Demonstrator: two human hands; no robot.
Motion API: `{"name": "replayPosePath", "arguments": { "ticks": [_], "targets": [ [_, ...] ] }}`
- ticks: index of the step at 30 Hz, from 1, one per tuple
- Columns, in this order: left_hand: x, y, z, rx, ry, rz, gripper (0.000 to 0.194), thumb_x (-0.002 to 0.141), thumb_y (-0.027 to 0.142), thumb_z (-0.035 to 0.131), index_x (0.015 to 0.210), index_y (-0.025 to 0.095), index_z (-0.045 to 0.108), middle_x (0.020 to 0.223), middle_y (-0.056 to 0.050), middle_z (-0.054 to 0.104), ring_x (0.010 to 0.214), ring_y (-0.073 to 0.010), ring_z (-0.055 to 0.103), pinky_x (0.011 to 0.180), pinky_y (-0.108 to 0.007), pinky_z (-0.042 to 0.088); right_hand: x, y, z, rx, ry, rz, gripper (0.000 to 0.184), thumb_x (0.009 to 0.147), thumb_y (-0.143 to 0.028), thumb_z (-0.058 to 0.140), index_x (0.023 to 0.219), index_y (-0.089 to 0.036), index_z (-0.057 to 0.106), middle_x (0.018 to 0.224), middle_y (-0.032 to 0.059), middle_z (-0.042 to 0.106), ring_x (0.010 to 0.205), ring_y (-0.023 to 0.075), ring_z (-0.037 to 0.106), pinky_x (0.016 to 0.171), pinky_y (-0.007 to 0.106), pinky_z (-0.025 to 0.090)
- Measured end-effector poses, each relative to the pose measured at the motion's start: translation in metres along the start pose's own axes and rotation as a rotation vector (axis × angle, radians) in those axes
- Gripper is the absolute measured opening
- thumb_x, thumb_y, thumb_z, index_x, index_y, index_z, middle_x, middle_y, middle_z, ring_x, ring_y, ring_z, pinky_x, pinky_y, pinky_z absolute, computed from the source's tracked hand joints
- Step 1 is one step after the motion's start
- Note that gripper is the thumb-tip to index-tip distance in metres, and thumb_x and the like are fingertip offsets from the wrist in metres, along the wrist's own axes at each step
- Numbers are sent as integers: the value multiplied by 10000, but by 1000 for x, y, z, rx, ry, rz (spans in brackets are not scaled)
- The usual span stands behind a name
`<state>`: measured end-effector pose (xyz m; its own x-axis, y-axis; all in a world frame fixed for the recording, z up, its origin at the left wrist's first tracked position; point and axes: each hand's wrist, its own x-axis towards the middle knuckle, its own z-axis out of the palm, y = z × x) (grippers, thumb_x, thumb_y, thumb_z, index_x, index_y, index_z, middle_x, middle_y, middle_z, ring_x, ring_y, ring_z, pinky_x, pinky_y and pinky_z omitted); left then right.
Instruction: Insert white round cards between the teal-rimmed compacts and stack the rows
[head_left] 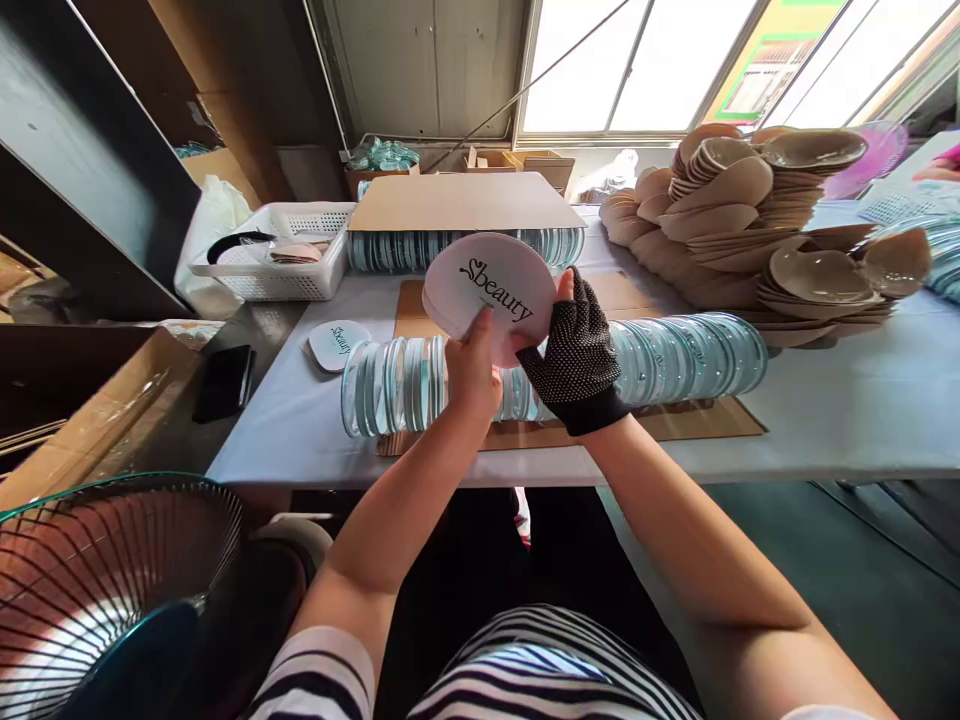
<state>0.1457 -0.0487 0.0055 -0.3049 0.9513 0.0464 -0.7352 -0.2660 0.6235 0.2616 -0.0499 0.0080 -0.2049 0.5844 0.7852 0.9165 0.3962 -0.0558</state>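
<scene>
A small stack of white oval cards (454,290) printed "Sbeauty" is held up in front of me. My bare left hand (474,368) grips its lower edge, thumb on the printed face. My right hand (576,355), in a black dotted fingerless glove, holds the right edge of the stack. Below and behind the hands, a long row of clear round plastic pieces (679,358) stands on edge on a cardboard sheet (709,420); the hands hide its middle. Left of the row, more oval cards (339,345) with the same print lie on the white table (300,440).
At the back, a cardboard piece (465,195) covers a second row of clear pieces. A white basket (289,285) stands to its left. Beige shell-shaped pieces (720,230) are piled at right. A phone (223,383) lies at left, above a fan (112,600).
</scene>
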Motion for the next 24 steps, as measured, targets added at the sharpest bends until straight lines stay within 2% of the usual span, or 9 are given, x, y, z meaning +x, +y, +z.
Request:
{"name": "replayPosePath", "arguments": {
  "ticks": [5, 9, 12, 14, 18, 21, 23, 24],
  "targets": [
    [-8, 5, -14, 110, -50, 60, 395, 654, 363, 826, 986, 176, 723, 1026, -80, 736, 1032, -253, 678, 922, -394, 522, 13, 3, -14, 136, 28, 32, 742, 945, -459, 399, 1548, -97, 163, 1538, 205, 336, 1425, 296, 336, 1121, 515, 379],
    [-15, 5, -28, 285, -114, 97, 358, 660, 402, 819, 922, 168, 747, 932, -68, 749, 969, -246, 691, 882, -365, 535, 36, 9, -26, 192, -29, -59, 603, 930, -387, 450, 1482, -157, 372, 1505, 155, 414, 1393, 282, 388, 1119, 514, 381],
    [-19, 6, -37, 371, -176, 62, 373, 646, 423, 822, 909, 167, 757, 875, -62, 752, 902, -246, 698, 814, -350, 552, 45, 10, -33, 286, -63, -106, 484, 910, -325, 479, 1367, -172, 530, 1407, 136, 532, 1283, 258, 510, 1064, 477, 447],
    [-21, 7, -41, 398, -200, 31, 388, 631, 420, 831, 914, 165, 758, 847, -61, 751, 851, -243, 699, 753, -340, 558, 44, 9, -40, 347, -46, -125, 423, 916, -300, 466, 1302, -179, 589, 1351, 123, 582, 1224, 240, 558, 1027, 454, 478],
    [-22, 10, -44, 373, -128, -29, 396, 597, 402, 852, 886, 150, 755, 813, -59, 744, 788, -228, 695, 697, -319, 550, 27, 1, -50, 410, -27, -201, 317, 914, -296, 479, 1142, -201, 679, 1229, 91, 664, 1138, 227, 609, 989, 429, 493],
    [-24, 10, -41, 306, -93, -50, 400, 583, 411, 858, 867, 151, 749, 822, -60, 743, 792, -227, 698, 705, -318, 553, 11, -4, -41, 486, -114, -74, 290, 870, -354, 539, 1062, -195, 688, 995, 72, 729, 877, 208, 677, 784, 355, 556],
    [-24, 10, -38, 252, -87, -44, 408, 575, 419, 867, 862, 158, 744, 859, -67, 747, 855, -242, 704, 759, -334, 564, 4, -2, -33, 507, -136, 110, 309, 832, -413, 570, 995, -176, 683, 879, 72, 726, 749, 211, 666, 663, 335, 549],
    [-23, 12, -36, 210, -87, -43, 410, 578, 413, 871, 875, 163, 740, 896, -71, 750, 912, -252, 702, 803, -344, 565, 2, 1, -31, 501, -106, 212, 310, 822, -437, 572, 949, -173, 675, 846, 74, 718, 723, 215, 656, 640, 340, 543]
  ]
}}
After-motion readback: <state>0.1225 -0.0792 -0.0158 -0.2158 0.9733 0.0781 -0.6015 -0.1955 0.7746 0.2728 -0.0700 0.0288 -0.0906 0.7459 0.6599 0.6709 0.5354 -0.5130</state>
